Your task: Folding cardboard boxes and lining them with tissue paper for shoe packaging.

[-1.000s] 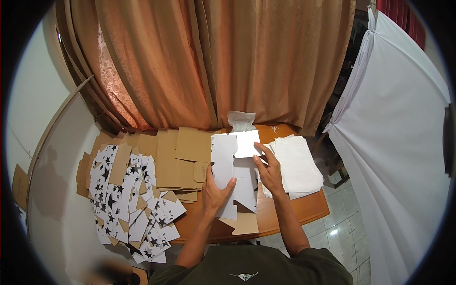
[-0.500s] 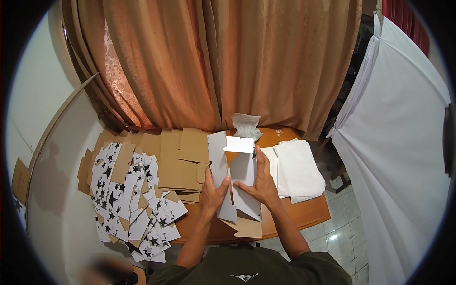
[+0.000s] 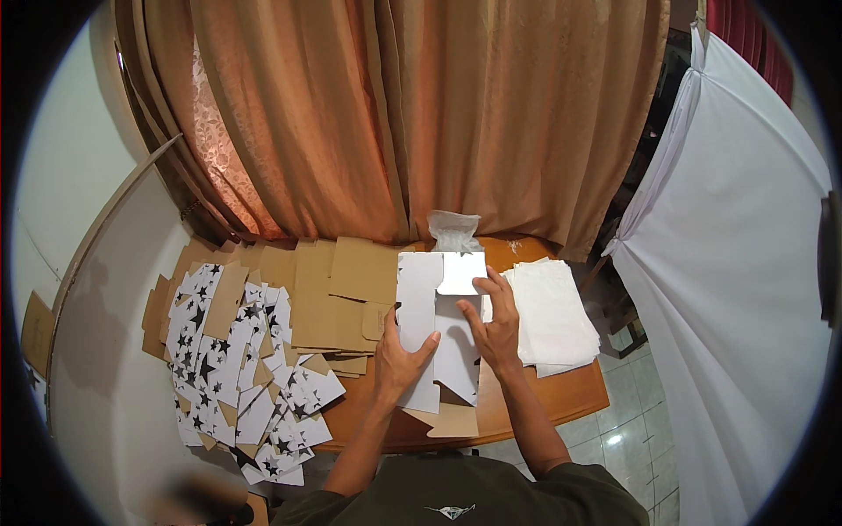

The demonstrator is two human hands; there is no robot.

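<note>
A partly folded cardboard box (image 3: 416, 333) stands in front of me on the table, with white faces, bits of black star print at its edges and a brown flap (image 3: 452, 421) at the near end. My left hand (image 3: 403, 358) grips its left panel, thumb on the white face and fingers around the outer edge. At the far end, a small white flap (image 3: 463, 273) lies folded across. My right hand (image 3: 500, 326) is at the box's right side with thumb and fingers apart, fingertips touching or close to that flap.
Star-printed white cardboard pieces (image 3: 210, 359) lie heaped at the left, beside stacked brown cardboard sheets (image 3: 329, 307). On the right sits a stack of white sheets (image 3: 557, 316). A clear plastic bag (image 3: 455, 230) stands at the table's back, before brown curtains (image 3: 526, 123). White cloth (image 3: 728, 219) hangs at right.
The box's left panel has swung inward to the right, narrowing the gap in the middle. My right hand has loosened from the right wall and moved up toward the far flap.
</note>
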